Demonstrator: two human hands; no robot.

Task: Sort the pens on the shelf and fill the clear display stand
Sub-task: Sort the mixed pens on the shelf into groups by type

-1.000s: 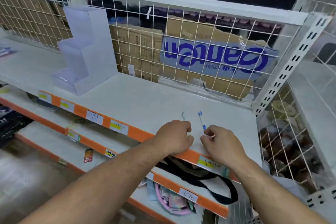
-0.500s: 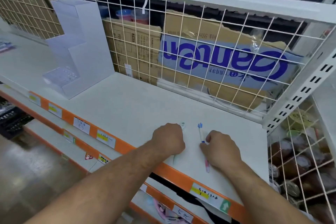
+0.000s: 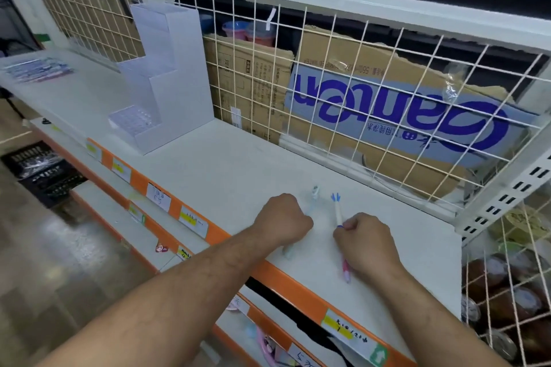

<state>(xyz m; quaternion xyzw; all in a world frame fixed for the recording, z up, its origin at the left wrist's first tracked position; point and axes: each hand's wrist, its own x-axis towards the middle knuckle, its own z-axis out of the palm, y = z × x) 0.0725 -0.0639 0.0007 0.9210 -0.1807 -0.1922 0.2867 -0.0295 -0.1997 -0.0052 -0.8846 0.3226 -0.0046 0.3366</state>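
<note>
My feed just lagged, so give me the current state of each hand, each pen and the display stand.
left hand: grips the pale blue pen, resting on the shelf
right hand: grips the blue-topped pen
pale blue pen: held, top pointing away
blue-topped pen: held, pink end sticking out behind the hand
clear display stand: upright, tiers look empty
far-left pens: lying flat

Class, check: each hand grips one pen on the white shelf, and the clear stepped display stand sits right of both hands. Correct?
No. The head view shows the clear stepped display stand left of the left hand and right hand; the rest holds.
</note>
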